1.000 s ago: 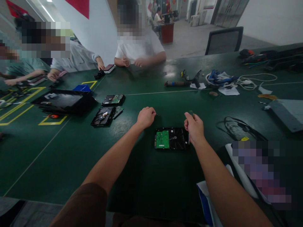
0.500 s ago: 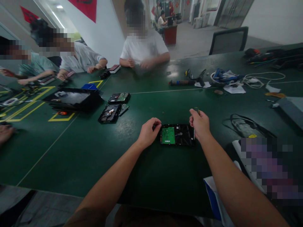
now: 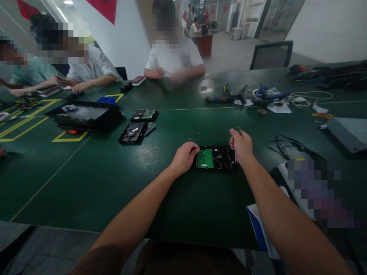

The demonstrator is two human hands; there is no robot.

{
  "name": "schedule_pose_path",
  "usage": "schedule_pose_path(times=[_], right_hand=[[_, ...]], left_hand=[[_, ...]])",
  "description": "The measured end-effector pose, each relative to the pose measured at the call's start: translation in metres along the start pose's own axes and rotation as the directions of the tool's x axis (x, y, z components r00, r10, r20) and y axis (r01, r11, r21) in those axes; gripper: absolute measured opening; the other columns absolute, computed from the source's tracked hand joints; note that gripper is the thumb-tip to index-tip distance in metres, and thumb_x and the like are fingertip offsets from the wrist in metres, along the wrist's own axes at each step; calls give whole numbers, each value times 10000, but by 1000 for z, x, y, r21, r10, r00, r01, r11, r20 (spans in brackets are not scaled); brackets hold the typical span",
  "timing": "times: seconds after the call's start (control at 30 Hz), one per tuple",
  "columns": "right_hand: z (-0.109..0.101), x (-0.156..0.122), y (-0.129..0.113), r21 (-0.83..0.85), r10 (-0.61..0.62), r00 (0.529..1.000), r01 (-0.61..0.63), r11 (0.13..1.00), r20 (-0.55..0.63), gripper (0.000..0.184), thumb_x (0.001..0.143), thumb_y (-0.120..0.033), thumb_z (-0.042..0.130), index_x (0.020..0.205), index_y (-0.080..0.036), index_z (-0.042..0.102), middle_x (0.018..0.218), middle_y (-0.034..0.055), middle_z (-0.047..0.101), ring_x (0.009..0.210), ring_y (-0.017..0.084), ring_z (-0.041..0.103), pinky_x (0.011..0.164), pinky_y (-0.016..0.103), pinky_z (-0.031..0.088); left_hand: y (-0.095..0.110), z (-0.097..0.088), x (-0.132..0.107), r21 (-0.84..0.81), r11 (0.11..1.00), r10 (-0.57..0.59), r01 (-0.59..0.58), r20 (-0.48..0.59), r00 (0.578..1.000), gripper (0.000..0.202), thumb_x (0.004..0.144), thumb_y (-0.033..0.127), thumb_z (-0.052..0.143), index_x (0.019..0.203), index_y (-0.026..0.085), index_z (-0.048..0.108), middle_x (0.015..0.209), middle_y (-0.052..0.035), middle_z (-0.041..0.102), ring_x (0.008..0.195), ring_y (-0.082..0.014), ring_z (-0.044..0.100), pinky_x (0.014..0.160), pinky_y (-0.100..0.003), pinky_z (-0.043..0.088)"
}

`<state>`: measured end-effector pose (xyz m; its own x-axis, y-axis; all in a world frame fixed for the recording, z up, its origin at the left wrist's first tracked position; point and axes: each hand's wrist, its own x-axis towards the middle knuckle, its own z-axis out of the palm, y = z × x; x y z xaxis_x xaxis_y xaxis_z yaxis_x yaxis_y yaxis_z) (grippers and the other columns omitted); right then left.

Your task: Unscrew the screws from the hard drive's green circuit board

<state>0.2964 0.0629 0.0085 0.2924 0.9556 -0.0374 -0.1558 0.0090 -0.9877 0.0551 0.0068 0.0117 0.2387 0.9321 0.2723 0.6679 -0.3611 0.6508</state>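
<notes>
A black hard drive point(image 3: 220, 158) with a green circuit board point(image 3: 205, 159) facing up lies on the green table point(image 3: 114, 183) in front of me. My left hand point(image 3: 185, 157) rests with curled fingers on the drive's left edge. My right hand point(image 3: 241, 145) is closed around a small tool handle point(image 3: 237, 130), probably a screwdriver, held upright at the drive's right edge. A few tiny screws point(image 3: 194, 134) lie just beyond the drive.
Two more opened drives point(image 3: 137, 128) and a black tray point(image 3: 83, 114) sit to the left. Cables point(image 3: 295, 147), tools point(image 3: 226, 98) and papers lie to the right and far side. Several people sit across the table. A blue-edged white sheet point(image 3: 258, 229) hangs near my right arm.
My left hand drew back from the far table surface to the drive's left edge. My right hand stayed closed on the tool beside the drive.
</notes>
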Motion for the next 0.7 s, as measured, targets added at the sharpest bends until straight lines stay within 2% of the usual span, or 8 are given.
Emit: schedule_pose_path(times=[0.33, 0.7], right_hand=[[2, 1, -3, -21, 7, 1000, -7, 1000, -2, 222, 829, -365, 722, 783, -242, 543, 517, -82, 488, 411, 77, 403, 372, 209, 269], [-2, 4, 5, -61, -22, 999, 24, 998, 30, 272, 824, -447, 739, 800, -233, 573, 549, -74, 513, 450, 75, 426, 404, 195, 318]], left_hand=[[-3, 3, -1, -19, 1000, -17, 16, -26, 1000, 63, 970, 154, 608, 957, 208, 639, 959, -28, 685, 922, -187, 638, 823, -318, 519], [-7, 2, -1, -2, 998, 68, -68, -46, 997, 91, 960, 140, 615, 972, 218, 659, 966, -18, 695, 885, -172, 639, 793, -303, 510]])
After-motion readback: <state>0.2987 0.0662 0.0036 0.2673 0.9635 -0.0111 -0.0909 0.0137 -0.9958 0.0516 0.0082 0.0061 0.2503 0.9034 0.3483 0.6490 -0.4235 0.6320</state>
